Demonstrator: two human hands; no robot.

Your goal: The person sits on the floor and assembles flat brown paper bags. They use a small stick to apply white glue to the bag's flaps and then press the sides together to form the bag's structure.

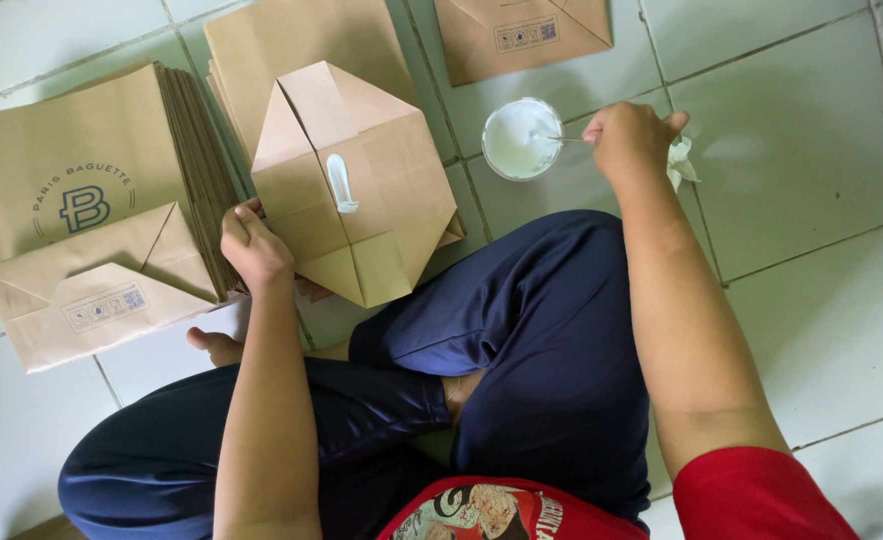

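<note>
Left hand (pixel 254 245): fingers curled and closed against the left edge of a folded brown paper bag bottom (pixel 354 185), pinning it flat on the white tiled floor (pixel 812 150) just ahead of the crossed legs in dark blue trousers (pixel 522 350).

Bag bottom: kraft brown, flaps folded into a pointed hexagon shape, one short vertical stripe of white glue (pixel 341 184) near its middle.

Right hand (pixel 630 140): closed to a fist, pinching a thin stick (pixel 562 139) whose tip dips into a small round cup of white glue (pixel 522 138); a crumpled white tissue (pixel 682 162) is tucked under the fingers.

Left of the worked bag: a stack of flat brown bags (pixel 92 160) with a round dark-blue printed emblem; on its near end lies a finished bag bottom (pixel 92 300) with a small pale rectangular label.

Behind the worked bag: further flat brown bags (pixel 292 35).

Far edge: another folded bag bottom (pixel 522 35), small rectangular label, well apart from the cup.
</note>
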